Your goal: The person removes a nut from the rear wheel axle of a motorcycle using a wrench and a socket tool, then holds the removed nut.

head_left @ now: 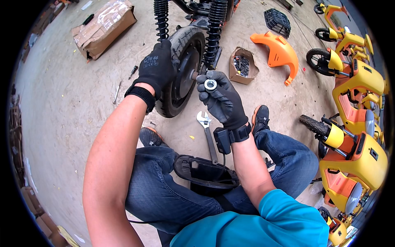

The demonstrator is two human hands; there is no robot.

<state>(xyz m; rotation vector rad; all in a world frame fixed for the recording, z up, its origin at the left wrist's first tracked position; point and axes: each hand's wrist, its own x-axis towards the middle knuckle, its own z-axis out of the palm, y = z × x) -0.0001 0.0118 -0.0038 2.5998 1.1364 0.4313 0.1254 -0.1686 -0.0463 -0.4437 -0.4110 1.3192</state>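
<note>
My left hand, in a black glove, grips the left side of the tyre of a scooter wheel; its fingertips are hidden behind the tyre. A silver flange nut is held in the curled fingers of my gloved right hand, its hole facing me. Right beside those fingers, the axle end sticks out from the wheel hub. An adjustable wrench lies on the floor between my feet, below my right hand. Two spring shock absorbers stand on either side of the wheel.
A small carton of bolts stands right of the wheel, with an orange fender and a black plastic basket beyond. A black open case lies between my legs. A taped cardboard box is at left. Yellow scooters line the right.
</note>
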